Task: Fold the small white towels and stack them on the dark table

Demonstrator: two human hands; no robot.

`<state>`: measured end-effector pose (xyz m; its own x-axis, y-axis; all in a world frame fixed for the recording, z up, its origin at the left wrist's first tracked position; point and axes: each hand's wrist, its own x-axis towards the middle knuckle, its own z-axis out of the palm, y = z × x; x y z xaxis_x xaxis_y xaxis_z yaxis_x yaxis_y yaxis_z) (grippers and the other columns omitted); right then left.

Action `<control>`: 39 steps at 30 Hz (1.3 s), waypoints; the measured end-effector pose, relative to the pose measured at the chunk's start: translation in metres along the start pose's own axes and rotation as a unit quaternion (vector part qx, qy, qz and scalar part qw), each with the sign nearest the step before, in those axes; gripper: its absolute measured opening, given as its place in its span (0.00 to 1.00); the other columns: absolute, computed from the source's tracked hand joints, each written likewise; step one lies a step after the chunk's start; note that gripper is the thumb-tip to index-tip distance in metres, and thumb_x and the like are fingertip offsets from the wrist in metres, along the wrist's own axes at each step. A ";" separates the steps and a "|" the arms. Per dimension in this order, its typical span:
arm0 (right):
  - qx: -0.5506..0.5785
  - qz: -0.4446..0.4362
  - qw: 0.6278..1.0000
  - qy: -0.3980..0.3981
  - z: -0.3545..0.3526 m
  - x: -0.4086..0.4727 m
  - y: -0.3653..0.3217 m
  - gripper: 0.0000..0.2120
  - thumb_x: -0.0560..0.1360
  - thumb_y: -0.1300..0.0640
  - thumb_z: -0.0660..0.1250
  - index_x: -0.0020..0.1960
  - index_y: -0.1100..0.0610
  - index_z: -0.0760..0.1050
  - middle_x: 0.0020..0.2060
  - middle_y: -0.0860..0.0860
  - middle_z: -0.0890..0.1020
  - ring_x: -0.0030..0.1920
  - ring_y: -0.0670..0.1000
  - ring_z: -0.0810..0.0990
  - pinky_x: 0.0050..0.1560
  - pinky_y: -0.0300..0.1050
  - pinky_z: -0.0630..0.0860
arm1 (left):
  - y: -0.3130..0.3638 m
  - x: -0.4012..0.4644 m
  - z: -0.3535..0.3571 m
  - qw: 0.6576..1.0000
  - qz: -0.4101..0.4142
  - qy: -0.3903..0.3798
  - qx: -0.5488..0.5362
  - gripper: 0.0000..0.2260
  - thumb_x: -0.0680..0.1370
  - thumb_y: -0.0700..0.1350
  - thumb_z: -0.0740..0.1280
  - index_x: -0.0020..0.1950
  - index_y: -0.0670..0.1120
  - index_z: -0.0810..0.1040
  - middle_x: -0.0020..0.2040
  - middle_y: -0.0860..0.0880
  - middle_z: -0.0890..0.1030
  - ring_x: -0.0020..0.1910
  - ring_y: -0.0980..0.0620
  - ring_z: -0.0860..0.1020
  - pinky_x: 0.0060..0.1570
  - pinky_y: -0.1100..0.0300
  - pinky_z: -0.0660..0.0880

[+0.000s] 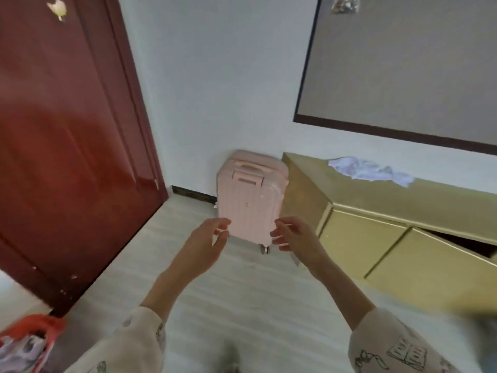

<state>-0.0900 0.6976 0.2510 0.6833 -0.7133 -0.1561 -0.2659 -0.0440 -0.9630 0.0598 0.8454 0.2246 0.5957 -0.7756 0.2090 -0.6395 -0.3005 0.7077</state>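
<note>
A: Item one, towels. Location?

B: A crumpled heap of white towels (369, 172) on top of the gold cabinet (398, 208), far right in the scene, against the wall under the dark-framed panel (403, 74). No dark table in view.

A: Item two, hands. State?

B: Left hand (207, 242) and right hand (294, 236) both raised over the floor (242, 297), palms turned toward each other, fingers (223, 224) loosely spread and apart, holding nothing. The picture is a little blurred, so no finer detail.

A: Relation of heap to fingers?

B: The heap lies up and to the right of both hands, well apart from them, farther off than the pink suitcase (251, 197) that stands just beyond the fingertips. The right hand is the nearer one.

A: Axis and heading of the heap?

B: Long axis runs along the cabinet's top, from far left to nearer right, roughly parallel to the wall. The right end trails to a thin point toward the cabinet's front edge. Single towels cannot be told apart in the heap.

A: Judgement on the reach?

B: Probably a turn to the right, with the right hand leading
</note>
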 end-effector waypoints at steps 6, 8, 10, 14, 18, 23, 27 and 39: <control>-0.008 0.013 0.996 0.087 -0.125 0.087 0.028 0.07 0.79 0.59 0.60 0.54 0.59 0.74 0.40 0.53 0.81 0.38 0.51 0.79 0.39 0.40 0.74 | 0.046 0.126 0.115 0.993 0.080 -0.079 -0.023 0.12 0.79 0.41 0.60 0.62 0.44 0.74 0.55 0.49 0.77 0.48 0.56 0.75 0.49 0.68 0.70; -0.009 0.017 0.994 0.104 -0.163 0.124 0.030 0.07 0.79 0.59 0.60 0.54 0.58 0.74 0.41 0.54 0.81 0.39 0.52 0.79 0.40 0.42 0.75 | 0.062 0.175 0.147 0.991 0.089 -0.094 -0.032 0.12 0.79 0.41 0.60 0.62 0.44 0.73 0.55 0.48 0.77 0.49 0.56 0.75 0.51 0.66 0.70; -0.013 0.017 0.992 0.121 -0.201 0.163 0.028 0.06 0.79 0.59 0.60 0.53 0.58 0.74 0.40 0.52 0.81 0.39 0.52 0.79 0.41 0.43 0.75 | 0.081 0.227 0.177 0.989 0.104 -0.104 -0.034 0.12 0.80 0.42 0.59 0.62 0.44 0.74 0.55 0.48 0.78 0.50 0.56 0.75 0.52 0.64 0.71; -0.012 0.022 0.989 0.148 -0.267 0.224 0.022 0.05 0.78 0.59 0.61 0.53 0.57 0.74 0.39 0.51 0.81 0.38 0.51 0.79 0.41 0.43 0.75 | 0.120 0.311 0.227 0.982 0.120 -0.139 -0.034 0.13 0.80 0.43 0.58 0.62 0.43 0.73 0.57 0.48 0.77 0.51 0.56 0.74 0.53 0.64 0.71; -0.009 0.036 0.986 0.164 -0.323 0.285 0.030 0.06 0.79 0.58 0.60 0.53 0.57 0.74 0.40 0.51 0.81 0.39 0.51 0.80 0.43 0.44 0.76 | 0.140 0.382 0.277 0.977 0.118 -0.175 -0.028 0.12 0.80 0.43 0.59 0.62 0.45 0.73 0.56 0.48 0.78 0.50 0.56 0.75 0.51 0.65 0.70; -0.004 0.060 0.987 0.150 -0.384 0.369 0.052 0.06 0.79 0.58 0.60 0.53 0.57 0.73 0.40 0.50 0.81 0.39 0.49 0.79 0.42 0.42 0.75 | 0.151 0.463 0.343 0.974 0.085 -0.211 -0.018 0.12 0.80 0.43 0.59 0.62 0.45 0.73 0.55 0.48 0.77 0.50 0.55 0.75 0.50 0.65 0.70; -0.013 0.069 0.989 0.130 -0.438 0.444 0.077 0.07 0.79 0.56 0.60 0.54 0.58 0.73 0.41 0.51 0.81 0.39 0.49 0.80 0.43 0.43 0.75 | 0.160 0.530 0.407 0.979 0.053 -0.195 -0.022 0.11 0.79 0.42 0.61 0.60 0.44 0.75 0.53 0.49 0.77 0.47 0.55 0.76 0.51 0.64 0.71; -0.113 0.173 0.976 0.074 -0.588 0.635 0.180 0.05 0.78 0.59 0.60 0.50 0.55 0.74 0.45 0.54 0.82 0.48 0.55 0.79 0.47 0.46 0.72 | 0.186 0.680 0.596 0.956 -0.097 -0.278 0.006 0.14 0.79 0.42 0.58 0.64 0.45 0.71 0.60 0.47 0.76 0.55 0.50 0.75 0.48 0.62 0.69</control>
<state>-0.1035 -0.1742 0.1077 0.4243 -0.8055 -0.4136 -0.6182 0.0761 -0.7823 0.0563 -0.0685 0.0965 0.3555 -0.8787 -0.3188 -0.5505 -0.4724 0.6883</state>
